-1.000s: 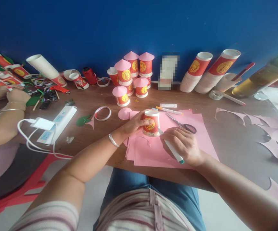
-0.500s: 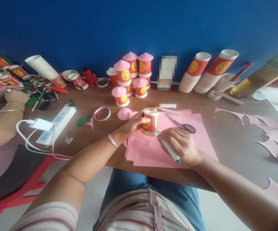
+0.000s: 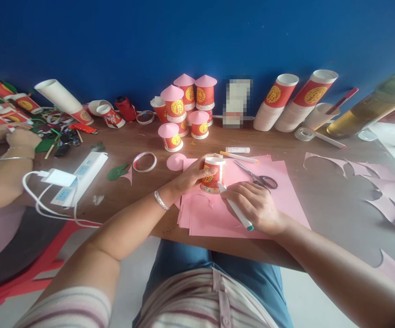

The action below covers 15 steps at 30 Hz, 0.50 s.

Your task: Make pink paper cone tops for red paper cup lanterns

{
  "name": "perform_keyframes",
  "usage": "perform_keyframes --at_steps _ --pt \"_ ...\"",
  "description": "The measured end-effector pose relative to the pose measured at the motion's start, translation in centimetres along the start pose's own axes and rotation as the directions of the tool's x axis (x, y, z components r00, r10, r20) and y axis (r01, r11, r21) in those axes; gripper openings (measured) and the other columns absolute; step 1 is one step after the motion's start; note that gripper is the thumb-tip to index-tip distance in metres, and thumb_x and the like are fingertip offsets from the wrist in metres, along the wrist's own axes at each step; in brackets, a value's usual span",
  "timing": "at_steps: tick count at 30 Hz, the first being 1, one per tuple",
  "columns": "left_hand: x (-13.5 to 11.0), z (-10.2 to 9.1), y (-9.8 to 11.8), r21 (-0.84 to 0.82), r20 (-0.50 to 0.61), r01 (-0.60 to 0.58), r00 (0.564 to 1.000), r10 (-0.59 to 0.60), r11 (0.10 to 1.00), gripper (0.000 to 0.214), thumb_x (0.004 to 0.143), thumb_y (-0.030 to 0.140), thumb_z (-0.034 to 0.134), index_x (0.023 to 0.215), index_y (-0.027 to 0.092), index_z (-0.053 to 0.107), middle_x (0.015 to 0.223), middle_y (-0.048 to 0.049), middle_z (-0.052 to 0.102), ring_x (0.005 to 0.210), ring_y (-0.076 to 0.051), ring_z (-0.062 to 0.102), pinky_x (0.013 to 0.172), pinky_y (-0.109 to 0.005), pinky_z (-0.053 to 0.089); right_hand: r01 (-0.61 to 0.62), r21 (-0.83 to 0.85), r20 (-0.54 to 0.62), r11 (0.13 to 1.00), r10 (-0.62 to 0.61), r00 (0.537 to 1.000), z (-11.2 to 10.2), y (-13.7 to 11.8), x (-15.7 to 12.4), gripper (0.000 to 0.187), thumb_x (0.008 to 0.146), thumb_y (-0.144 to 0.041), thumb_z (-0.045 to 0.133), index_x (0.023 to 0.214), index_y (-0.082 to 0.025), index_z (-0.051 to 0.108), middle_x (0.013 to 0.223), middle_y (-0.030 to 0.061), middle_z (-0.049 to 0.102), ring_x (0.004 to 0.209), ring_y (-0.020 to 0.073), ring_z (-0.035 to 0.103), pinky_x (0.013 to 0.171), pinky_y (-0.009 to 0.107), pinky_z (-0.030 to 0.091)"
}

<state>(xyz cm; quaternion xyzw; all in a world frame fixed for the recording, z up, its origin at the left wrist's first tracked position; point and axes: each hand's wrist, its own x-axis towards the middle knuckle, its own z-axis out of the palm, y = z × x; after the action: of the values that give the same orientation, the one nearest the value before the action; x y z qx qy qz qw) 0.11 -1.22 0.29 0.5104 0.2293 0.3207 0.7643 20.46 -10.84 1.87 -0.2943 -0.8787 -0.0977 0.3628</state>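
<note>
In my left hand [image 3: 197, 174] is a red paper cup [image 3: 208, 184] with a gold emblem, held upright over pink paper sheets [image 3: 225, 218]. The fingers wrap its left side, with the thumb across the front. My right hand [image 3: 254, 205] grips a white marker [image 3: 239, 212] with a green end. Its tip is against or very close to the cup's lower right side. Scissors with dark handles [image 3: 267, 182] lie on the sheets behind my right hand. Near them are an orange-and-white marker [image 3: 240, 157] and a small white tube [image 3: 237, 150].
Several red cups with pink cone tops [image 3: 172, 107] stand at the back. Stacked cups [image 3: 275, 98] lean right of them. A power strip [image 3: 81, 180] with cables lies left, near another person's hand [image 3: 22, 139]. Pink paper scraps [image 3: 388, 200] lie right; a cut cup ring [image 3: 144, 162] lies left.
The marker's tip has shifted slightly up and left along the cup. My left thumb has moved a little to the right across the cup's front.
</note>
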Motion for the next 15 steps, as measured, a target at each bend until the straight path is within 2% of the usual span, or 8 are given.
perform_keyframes --at_steps 6,15 --pt "0.07 0.4 0.17 -0.03 -0.008 0.008 1.0 -0.008 1.0 0.038 0.082 0.037 0.079 0.111 0.018 0.063 0.096 -0.0044 0.063 0.085 -0.016 0.062 0.074 -0.028 0.051 -0.007 0.006 0.006 1.0 0.007 1.0 -0.02 0.06 -0.01 0.026 0.097 -0.003 0.043 0.112 -0.016 0.06 0.086 0.0077 0.072 0.079 0.0184 0.07 0.07 0.032 0.057" --pt "0.09 0.14 -0.16 -0.037 -0.024 0.012 1.0 -0.013 0.999 0.041 0.082 0.036 0.08 0.114 0.019 0.063 0.103 -0.0052 0.063 0.09 -0.018 0.061 0.077 -0.031 0.051 0.003 0.009 -0.004 1.0 -0.003 1.0 -0.22 0.04 0.27 0.026 0.097 -0.002 0.042 0.109 -0.014 0.061 0.085 0.0088 0.072 0.076 0.0193 0.07 0.069 0.033 0.058"
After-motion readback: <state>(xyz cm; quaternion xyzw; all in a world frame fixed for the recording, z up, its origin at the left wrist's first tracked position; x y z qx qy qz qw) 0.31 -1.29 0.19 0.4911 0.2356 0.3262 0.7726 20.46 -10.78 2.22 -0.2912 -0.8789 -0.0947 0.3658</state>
